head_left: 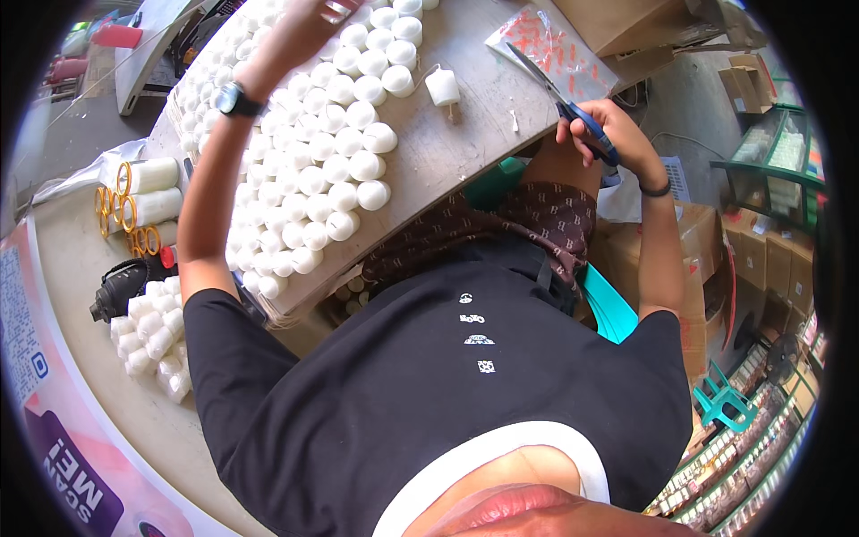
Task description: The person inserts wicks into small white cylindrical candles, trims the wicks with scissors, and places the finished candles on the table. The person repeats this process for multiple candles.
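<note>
My right hand [617, 134] grips blue-and-black handled scissors [580, 116] near the table's right edge. Their long dark blades point up and left, over a clear plastic bag with orange-red marks [559, 54]. My left hand [309, 27] is stretched across rows of white, round-topped candles [344, 170]; it is blurred and partly cut off by the upper edge, so its fingers are unclear. Between the hands, one white candle [442, 87] stands apart, with a thin wick-like string at its top. A small white scrap [514, 121] lies on the wooden tabletop [412, 161].
At left, white rolls with yellow rings [152, 192], a black bottle-like object [121, 291] and a bundle of white cylinders [157, 336] sit on another surface. Cardboard boxes [698, 242], a teal stool [723, 400] and green shelving [769, 161] stand to the right.
</note>
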The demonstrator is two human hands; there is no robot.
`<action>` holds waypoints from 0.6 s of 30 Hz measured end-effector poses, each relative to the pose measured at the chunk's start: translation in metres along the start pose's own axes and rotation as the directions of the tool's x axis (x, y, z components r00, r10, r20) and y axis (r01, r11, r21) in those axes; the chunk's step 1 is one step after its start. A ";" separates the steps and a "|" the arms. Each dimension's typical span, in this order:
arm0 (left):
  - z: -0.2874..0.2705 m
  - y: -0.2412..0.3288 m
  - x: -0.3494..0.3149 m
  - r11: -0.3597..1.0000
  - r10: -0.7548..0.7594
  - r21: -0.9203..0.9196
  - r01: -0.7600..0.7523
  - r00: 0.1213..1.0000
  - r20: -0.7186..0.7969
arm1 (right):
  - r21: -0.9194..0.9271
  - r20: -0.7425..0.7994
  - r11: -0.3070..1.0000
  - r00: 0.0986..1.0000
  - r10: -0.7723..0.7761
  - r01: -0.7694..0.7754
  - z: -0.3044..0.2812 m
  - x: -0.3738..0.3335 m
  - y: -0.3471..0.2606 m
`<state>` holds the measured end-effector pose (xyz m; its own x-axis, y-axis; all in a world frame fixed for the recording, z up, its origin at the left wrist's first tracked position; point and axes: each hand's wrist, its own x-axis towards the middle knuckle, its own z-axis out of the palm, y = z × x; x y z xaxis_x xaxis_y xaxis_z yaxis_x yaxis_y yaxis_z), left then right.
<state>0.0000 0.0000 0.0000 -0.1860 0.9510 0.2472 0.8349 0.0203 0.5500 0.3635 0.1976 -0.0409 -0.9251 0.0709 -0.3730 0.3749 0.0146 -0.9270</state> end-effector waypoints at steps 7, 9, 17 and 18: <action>0.104 0.052 -0.042 0.843 0.095 0.488 -0.225 0.956 0.277 | -0.069 -0.023 0.995 0.997 -0.077 0.076 0.005 -0.011 -0.012; 0.104 0.055 -0.043 0.854 0.076 0.478 -0.205 0.958 0.276 | -0.084 -0.021 0.992 0.995 -0.098 0.096 0.004 -0.010 -0.015; 0.117 0.072 -0.084 0.929 0.041 0.354 -0.109 0.980 0.194 | -0.081 0.029 0.992 0.995 -0.093 0.095 0.012 -0.001 -0.004; 0.120 0.072 -0.085 0.935 0.042 0.338 -0.103 0.982 0.182 | -0.091 0.035 0.991 0.995 -0.092 0.095 0.013 0.000 -0.003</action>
<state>0.1380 -0.0426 -0.0777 -0.0533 0.9913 0.1207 0.9754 0.0257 0.2192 0.3613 0.1845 -0.0383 -0.9573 0.0339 -0.2872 0.2892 0.1122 -0.9507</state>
